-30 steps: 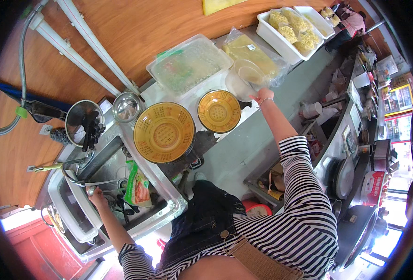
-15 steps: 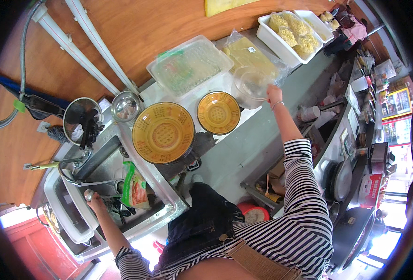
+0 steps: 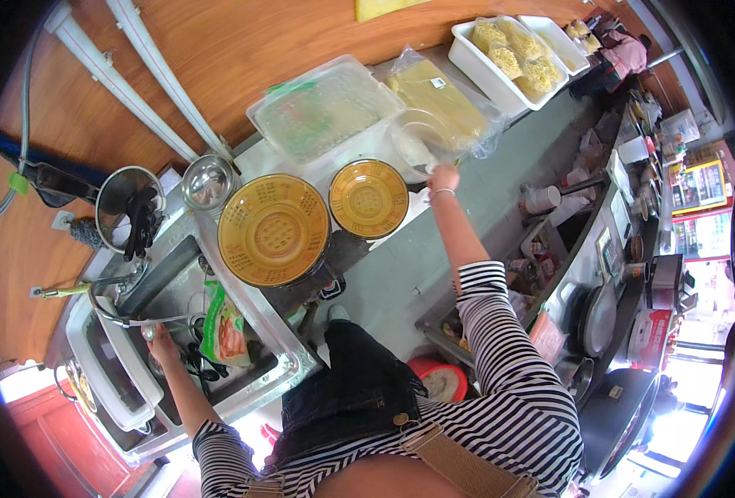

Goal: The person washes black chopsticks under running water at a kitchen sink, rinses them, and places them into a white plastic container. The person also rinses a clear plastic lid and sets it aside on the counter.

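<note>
Over the sink on the left, my left hand (image 3: 163,344) is closed around a small shiny metal piece (image 3: 148,332); its kind is hidden by the fingers. My right hand (image 3: 443,178) is closed at the near rim of a clear plastic tub (image 3: 409,124) at the back of the counter. A white lump shows inside this tub. Whether the right fingers grip the rim or something at it, I cannot make out. Left of the tub stand a smaller yellow patterned bowl (image 3: 369,199) and a larger one (image 3: 274,231).
A lidded clear box (image 3: 326,108) and a bagged yellow slab (image 3: 438,95) lie behind the bowls. The white bin (image 3: 513,93) holds noodle bundles. A green packet (image 3: 225,324) lies in the sink (image 3: 289,365). Steel bowl (image 3: 208,183) beside the large bowl; red bucket (image 3: 446,378) on the floor.
My right hand has moved left and nearer, from the tub's right side to its near rim. The white lump now shows in the tub. The whole view has shifted slightly.
</note>
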A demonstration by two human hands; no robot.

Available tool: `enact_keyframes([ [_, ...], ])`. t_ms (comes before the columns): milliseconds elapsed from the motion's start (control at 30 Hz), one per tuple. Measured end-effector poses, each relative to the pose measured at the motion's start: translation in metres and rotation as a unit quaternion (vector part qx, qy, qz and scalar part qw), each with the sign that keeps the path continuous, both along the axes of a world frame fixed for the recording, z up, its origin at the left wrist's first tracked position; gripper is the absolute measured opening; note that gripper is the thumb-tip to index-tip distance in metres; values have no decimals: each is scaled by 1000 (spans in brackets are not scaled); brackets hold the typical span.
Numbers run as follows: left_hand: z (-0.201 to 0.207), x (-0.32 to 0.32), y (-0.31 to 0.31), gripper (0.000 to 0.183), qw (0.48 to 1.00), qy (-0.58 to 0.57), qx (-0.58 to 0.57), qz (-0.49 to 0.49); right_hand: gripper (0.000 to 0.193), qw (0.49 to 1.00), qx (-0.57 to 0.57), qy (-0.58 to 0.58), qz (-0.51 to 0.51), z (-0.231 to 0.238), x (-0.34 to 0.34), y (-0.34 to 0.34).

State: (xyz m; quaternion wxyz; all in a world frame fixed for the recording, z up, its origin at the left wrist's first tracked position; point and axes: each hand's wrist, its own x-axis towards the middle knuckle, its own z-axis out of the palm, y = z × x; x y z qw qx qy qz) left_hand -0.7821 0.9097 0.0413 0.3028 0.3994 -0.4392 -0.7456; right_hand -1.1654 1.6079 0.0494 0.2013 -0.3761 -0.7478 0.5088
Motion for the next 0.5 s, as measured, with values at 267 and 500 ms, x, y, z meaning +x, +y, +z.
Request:
enact_keyframes([
  [267,-3,10,-11,43,1000,0,-6,-7,71,997,-81,12,-5,1,2,49],
  [500,-1,17,-13,44,999,5,-39,-29,82,961,-226,-44,-156,29,-105,136],
])
